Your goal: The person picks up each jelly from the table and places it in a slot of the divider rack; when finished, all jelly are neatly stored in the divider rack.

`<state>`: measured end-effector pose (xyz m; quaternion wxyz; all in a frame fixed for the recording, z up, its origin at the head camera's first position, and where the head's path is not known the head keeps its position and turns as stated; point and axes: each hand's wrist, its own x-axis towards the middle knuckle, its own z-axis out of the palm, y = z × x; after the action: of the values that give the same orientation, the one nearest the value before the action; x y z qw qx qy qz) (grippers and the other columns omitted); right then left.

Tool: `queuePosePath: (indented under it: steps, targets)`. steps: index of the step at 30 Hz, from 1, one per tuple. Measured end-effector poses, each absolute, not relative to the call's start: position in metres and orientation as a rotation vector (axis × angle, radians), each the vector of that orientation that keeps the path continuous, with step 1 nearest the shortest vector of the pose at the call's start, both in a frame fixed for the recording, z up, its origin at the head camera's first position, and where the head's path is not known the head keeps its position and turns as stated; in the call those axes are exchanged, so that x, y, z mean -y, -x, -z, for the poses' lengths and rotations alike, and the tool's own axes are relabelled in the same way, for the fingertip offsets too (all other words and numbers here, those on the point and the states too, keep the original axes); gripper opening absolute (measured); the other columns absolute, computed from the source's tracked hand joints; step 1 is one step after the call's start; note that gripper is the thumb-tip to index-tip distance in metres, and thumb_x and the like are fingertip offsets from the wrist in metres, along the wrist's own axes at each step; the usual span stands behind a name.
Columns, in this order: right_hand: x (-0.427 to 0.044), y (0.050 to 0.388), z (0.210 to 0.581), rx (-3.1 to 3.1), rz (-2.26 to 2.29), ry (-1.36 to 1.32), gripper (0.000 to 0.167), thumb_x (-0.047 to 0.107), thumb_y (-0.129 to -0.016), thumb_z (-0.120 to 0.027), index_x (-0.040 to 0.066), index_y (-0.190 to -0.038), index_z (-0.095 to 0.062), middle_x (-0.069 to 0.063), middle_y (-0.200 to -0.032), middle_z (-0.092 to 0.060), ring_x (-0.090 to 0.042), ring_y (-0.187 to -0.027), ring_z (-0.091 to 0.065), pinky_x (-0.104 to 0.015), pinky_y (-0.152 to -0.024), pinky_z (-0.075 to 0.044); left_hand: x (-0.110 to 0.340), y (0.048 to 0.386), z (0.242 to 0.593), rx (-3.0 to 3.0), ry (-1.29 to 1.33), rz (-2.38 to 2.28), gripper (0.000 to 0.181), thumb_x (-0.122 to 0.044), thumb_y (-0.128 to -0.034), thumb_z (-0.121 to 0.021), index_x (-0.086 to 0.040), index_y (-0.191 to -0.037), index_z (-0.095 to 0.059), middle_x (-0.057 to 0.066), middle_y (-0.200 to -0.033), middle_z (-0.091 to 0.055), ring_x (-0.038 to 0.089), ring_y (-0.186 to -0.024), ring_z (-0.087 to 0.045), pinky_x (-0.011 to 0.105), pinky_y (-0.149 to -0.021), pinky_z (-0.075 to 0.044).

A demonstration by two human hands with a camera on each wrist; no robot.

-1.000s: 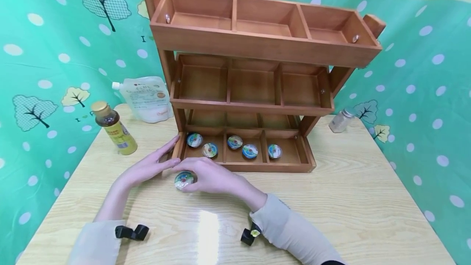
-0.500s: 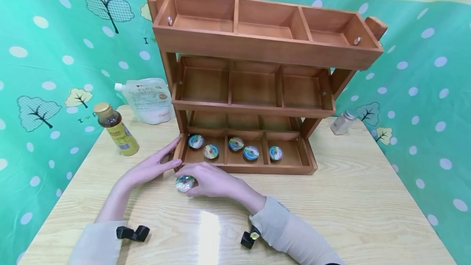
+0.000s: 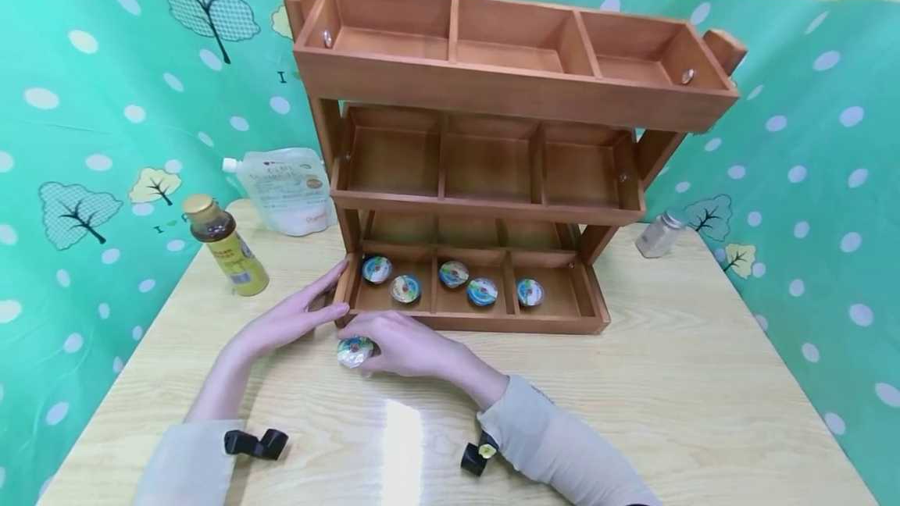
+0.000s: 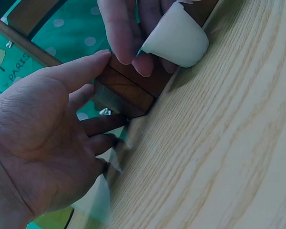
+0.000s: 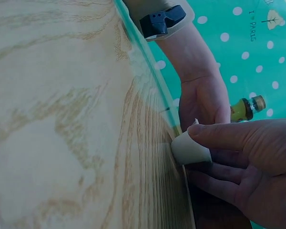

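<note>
My right hand (image 3: 406,343) pinches a small white cup with a printed foil lid (image 3: 354,351), just in front of the rack's lower left corner. In the right wrist view the thumb lies on one side of the cup (image 5: 190,150), with fingers behind it. The cup (image 4: 181,40) looks tilted in the left wrist view; whether it touches the table cannot be told. My left hand (image 3: 290,322) rests its extended fingers against the left end of the wooden rack (image 3: 478,323). Several similar lidded cups, such as this one (image 3: 405,289), lie in the bottom tier's three compartments.
Two more three-part tiers rise above, the middle one (image 3: 485,208) and the top one (image 3: 520,88). Left of the rack stand a brown-and-yellow bottle (image 3: 235,256) and a white spouted pouch (image 3: 288,194). A small glass jar (image 3: 658,236) stands right, on the wooden table (image 3: 668,397).
The head view has shifted slightly. My right hand and the cup have moved a little toward the table's front; my left hand stays against the rack.
</note>
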<state>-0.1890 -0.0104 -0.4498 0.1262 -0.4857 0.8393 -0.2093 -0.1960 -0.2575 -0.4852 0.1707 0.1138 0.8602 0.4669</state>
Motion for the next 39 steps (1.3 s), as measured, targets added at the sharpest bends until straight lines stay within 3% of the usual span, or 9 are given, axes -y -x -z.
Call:
queuePosePath:
  steps: [6,14,20,25,33,39]
  targets:
    - [0.013,0.186,0.451,-2.434,0.609,1.421,0.054,0.024,-0.092,-0.079,0.015,-0.143,-0.063,0.0,-0.146,-0.064,-0.012,-0.137,-0.058,-0.026,-0.116,-0.047,0.259,0.19,0.484,-2.449,-0.322,-1.317,0.076,-0.044,-0.106,-0.054,-0.04,-0.165,-0.006,0.006,-0.176,-0.005,0.047,-0.16,-0.008,0.075,-0.119,-0.026]
    - [0.006,0.19,0.443,-2.397,0.679,1.41,0.054,0.024,-0.091,-0.078,0.015,-0.143,-0.063,-0.001,-0.147,-0.063,-0.008,-0.136,-0.058,-0.023,-0.113,-0.047,0.258,0.193,0.484,-2.46,-0.316,-1.309,0.077,-0.049,-0.1049,-0.054,-0.041,-0.165,-0.006,0.006,-0.176,-0.006,0.045,-0.16,-0.009,0.074,-0.122,-0.021]
    - [-0.012,0.193,0.435,-2.331,0.748,1.446,0.054,0.029,-0.091,-0.079,0.016,-0.142,-0.064,0.005,-0.139,-0.066,-0.001,-0.122,-0.061,-0.014,-0.1,-0.051,0.257,0.198,0.483,-2.461,-0.333,-1.296,0.076,-0.046,-0.1056,-0.053,-0.038,-0.166,-0.007,0.007,-0.176,-0.006,0.045,-0.16,-0.009,0.074,-0.122,-0.018]
    - [-0.042,0.197,0.423,-2.263,0.863,1.388,0.052,0.023,-0.092,-0.079,0.012,-0.14,-0.065,0.0,-0.136,-0.064,-0.006,-0.118,-0.061,-0.012,-0.093,-0.054,0.258,0.199,0.482,-2.459,-0.304,-1.292,0.077,-0.047,-0.105,-0.054,-0.04,-0.165,-0.006,0.008,-0.176,-0.005,0.046,-0.16,-0.007,0.075,-0.122,-0.016]
    - [-0.108,0.208,0.405,-2.397,0.978,1.257,0.051,0.017,-0.084,-0.084,0.022,-0.133,-0.07,0.004,-0.128,-0.066,-0.009,-0.106,-0.061,-0.03,-0.088,-0.061,0.259,0.198,0.482,-2.454,-0.314,-1.303,0.079,-0.047,-0.1046,-0.055,-0.038,-0.166,-0.006,0.011,-0.176,-0.005,0.046,-0.16,-0.006,0.073,-0.124,-0.014]
    - [-0.162,0.222,0.398,-2.389,1.121,1.042,0.052,0.015,-0.084,-0.086,0.017,-0.133,-0.07,0.0,-0.124,-0.067,-0.014,-0.1,-0.065,-0.036,-0.089,-0.063,0.258,0.197,0.481,-2.451,-0.313,-1.3,0.078,-0.046,-0.1051,-0.054,-0.038,-0.166,-0.006,0.011,-0.176,-0.004,0.047,-0.16,-0.005,0.073,-0.124,-0.014]
